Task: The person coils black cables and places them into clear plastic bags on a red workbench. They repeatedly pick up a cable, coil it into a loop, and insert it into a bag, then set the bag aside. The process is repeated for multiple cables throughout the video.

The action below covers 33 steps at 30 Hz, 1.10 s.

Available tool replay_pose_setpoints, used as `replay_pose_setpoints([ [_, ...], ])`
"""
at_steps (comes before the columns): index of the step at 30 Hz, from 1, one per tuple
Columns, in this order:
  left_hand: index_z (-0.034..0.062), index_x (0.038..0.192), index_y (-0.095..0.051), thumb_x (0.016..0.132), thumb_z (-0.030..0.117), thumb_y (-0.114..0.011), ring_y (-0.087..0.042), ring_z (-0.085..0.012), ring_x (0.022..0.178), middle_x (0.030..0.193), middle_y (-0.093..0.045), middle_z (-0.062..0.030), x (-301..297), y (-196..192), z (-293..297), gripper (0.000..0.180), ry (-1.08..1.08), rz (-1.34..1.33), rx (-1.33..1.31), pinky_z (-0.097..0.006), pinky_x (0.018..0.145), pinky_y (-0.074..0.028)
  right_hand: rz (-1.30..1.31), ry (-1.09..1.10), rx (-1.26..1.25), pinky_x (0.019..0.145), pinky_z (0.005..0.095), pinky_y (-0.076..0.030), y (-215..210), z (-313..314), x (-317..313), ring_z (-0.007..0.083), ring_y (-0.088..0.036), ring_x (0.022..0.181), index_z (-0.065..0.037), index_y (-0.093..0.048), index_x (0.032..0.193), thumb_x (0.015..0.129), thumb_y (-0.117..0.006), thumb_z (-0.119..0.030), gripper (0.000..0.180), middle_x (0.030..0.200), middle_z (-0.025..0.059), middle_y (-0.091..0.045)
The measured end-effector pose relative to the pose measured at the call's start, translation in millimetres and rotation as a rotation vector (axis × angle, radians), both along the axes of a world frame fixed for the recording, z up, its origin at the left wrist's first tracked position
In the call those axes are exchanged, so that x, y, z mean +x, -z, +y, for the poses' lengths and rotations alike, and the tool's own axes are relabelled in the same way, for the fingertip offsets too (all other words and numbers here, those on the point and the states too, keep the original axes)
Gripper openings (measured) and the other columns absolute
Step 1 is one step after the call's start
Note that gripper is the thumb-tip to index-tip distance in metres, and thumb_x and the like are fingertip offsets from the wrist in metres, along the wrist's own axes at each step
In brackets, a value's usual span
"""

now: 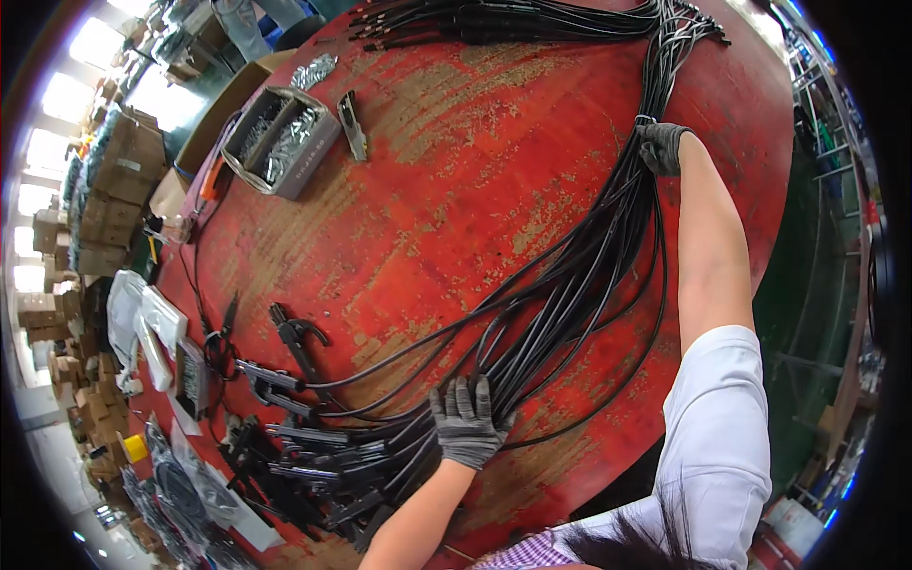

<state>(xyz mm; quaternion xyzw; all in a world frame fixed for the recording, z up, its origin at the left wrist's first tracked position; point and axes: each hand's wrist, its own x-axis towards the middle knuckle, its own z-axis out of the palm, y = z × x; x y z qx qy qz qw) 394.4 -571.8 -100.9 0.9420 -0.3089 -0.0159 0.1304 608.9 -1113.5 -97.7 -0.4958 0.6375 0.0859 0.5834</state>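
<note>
A thick bundle of black cables (579,275) runs across a worn red table (437,171). My right hand (662,147), in a dark grey glove, grips the bundle where a tie binds it near the far right. My left hand (465,423), also gloved, lies flat with fingers spread on the cables close to me. Left of that hand the cables end in several black clamps (304,446) piled by the table's near-left edge. Beyond my right hand the cables fan out to more black ends (446,24) at the far edge.
A grey cardboard box (280,138) of small metal parts and a loose black clamp piece (352,123) sit at the table's far left. Stacked cartons (104,199) and white bags (142,323) stand on the floor to the left. Metal shelving (826,152) lines the right side.
</note>
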Motion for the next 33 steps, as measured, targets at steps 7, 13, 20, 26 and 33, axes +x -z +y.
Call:
replay_pose_setpoints([
  [7,0.0044,0.123,-0.039,0.067,0.053,-0.062,-0.046,-0.037,0.105,0.113,-0.044,-0.0228,-1,1,-1,0.077,-0.008,0.006,0.003,-0.062,0.095,-0.026,-0.152,0.081,-0.001,0.031,0.0257,-0.035,-3,27,-4,0.0109,-0.042,0.033,-0.016,-0.044,0.066,0.079,-0.063,-0.043,0.036,0.045,-0.0035,-0.043],
  [13,0.0028,0.122,-0.04,0.066,0.053,-0.062,-0.044,-0.0359,0.107,0.11,-0.045,-0.0218,1,-6,-5,0.078,0.017,-0.039,0.02,-0.059,0.095,-0.028,-0.196,0.077,-0.097,0.03,0.0287,-0.031,9,25,-9,0.013,-0.037,0.029,-0.016,-0.042,0.062,0.079,-0.062,-0.044,0.039,0.043,-0.003,-0.041],
  [20,0.003,0.123,-0.039,0.066,0.053,-0.062,-0.043,-0.0357,0.108,0.113,-0.044,-0.021,-1,-5,-4,0.079,0.011,-0.056,0.026,-0.058,0.095,-0.028,-0.187,0.07,-0.158,0.033,0.0318,-0.032,16,28,-2,0.0144,-0.037,0.031,-0.015,-0.042,0.062,0.082,-0.06,-0.042,0.038,0.044,-0.0025,-0.039],
  [26,0.004,0.125,-0.037,0.065,0.053,-0.063,-0.043,-0.0364,0.108,0.114,-0.043,-0.0215,-1,-2,-2,0.082,0.005,-0.012,0.033,-0.06,0.096,-0.026,-0.195,0.077,-0.165,0.033,0.0319,-0.032,16,26,-5,0.0148,-0.038,0.033,-0.015,-0.042,0.062,0.082,-0.059,-0.041,0.037,0.044,-0.0013,-0.039],
  [33,0.0043,0.125,-0.038,0.067,0.052,-0.062,-0.045,-0.0369,0.106,0.114,-0.043,-0.0224,-2,0,-1,0.079,0.001,-0.032,0.0,-0.061,0.095,-0.027,-0.35,0.074,-0.096,0.032,0.0314,-0.033,19,15,-15,0.015,-0.038,0.032,-0.016,-0.042,0.058,0.083,-0.058,-0.039,0.037,0.044,-0.0011,-0.04],
])
